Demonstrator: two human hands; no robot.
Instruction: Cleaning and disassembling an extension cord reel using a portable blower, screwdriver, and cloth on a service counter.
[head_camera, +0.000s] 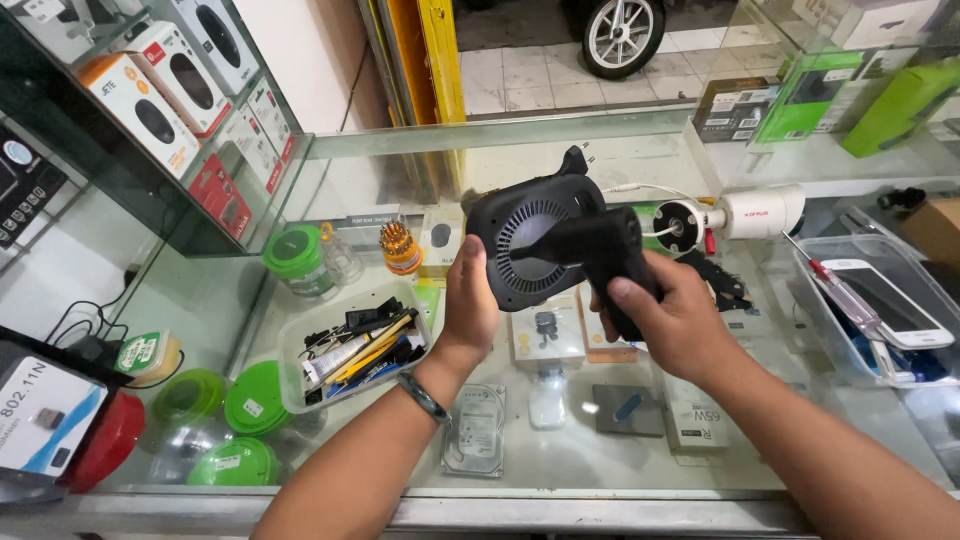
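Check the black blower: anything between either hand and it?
Nothing visible. The left hand grips the round vented housing of the black blower directly, and the right hand wraps its handle. The blower is held up above the glass counter, apart from the plastic tray of tools.

tool tray (300, 352), white camera (760, 210), phone (880, 300), hard drive (476, 430)

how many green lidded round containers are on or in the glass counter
4: one upright jar behind the tool tray, three lower left. More may be hidden under the tray.
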